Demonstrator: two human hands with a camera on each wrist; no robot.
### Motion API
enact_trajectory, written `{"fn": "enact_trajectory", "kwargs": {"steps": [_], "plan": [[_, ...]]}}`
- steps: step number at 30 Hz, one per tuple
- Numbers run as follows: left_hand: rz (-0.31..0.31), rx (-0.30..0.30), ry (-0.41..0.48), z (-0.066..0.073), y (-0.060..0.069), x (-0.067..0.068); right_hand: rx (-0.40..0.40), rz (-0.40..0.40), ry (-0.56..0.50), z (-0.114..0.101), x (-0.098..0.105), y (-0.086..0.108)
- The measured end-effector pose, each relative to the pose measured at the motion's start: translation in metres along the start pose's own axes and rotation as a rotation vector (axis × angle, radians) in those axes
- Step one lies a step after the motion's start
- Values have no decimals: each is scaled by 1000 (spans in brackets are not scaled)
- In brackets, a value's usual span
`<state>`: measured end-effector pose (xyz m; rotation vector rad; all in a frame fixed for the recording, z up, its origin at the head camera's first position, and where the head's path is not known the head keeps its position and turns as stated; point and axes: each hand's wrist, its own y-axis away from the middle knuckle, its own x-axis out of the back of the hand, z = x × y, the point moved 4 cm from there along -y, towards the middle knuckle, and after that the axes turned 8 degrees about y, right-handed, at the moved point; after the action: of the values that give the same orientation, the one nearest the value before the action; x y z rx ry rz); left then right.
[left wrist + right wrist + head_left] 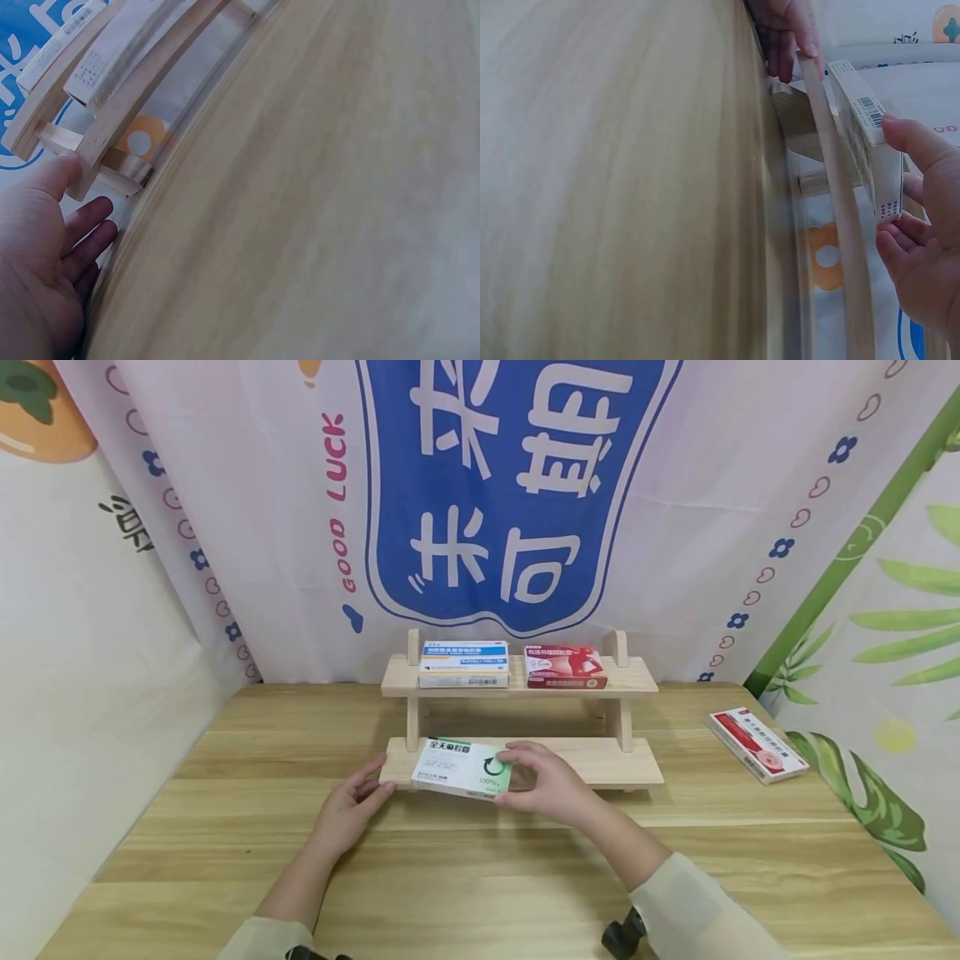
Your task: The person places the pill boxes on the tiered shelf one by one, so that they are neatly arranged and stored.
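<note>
A white and green medicine box [459, 768] lies slightly askew over the left part of the lower board of a two-tier wooden shelf [585, 760]. My right hand [551, 783] pinches the box's right end, thumb on the near side and fingers at the far side. In the right wrist view, the thumb presses near the barcode of the same box [866, 120]; whether it fully rests on the board cannot be told. My left hand [351, 806] holds the lower board's left end, its thumb on the front corner and its other fingers loosely bent below the board [112, 124].
On the upper tier sit a blue and white box [463, 665] and a red box [564, 667]. Another red and white box [757, 745] lies on the wooden table [480, 868], right of the shelf. A printed curtain [300, 527] hangs behind.
</note>
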<state>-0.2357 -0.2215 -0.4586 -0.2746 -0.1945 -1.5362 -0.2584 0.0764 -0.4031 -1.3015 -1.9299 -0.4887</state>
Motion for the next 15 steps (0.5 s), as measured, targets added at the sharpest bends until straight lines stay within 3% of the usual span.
{"fn": "enact_trajectory", "kwargs": {"steps": [11,15], "plan": [[7,0,-18,-2,-1,0,-33,-51,37,5,-7,-3],[13,-5,-20,-4,-2,-1,-36,-35,54,6,-8,-3]]}}
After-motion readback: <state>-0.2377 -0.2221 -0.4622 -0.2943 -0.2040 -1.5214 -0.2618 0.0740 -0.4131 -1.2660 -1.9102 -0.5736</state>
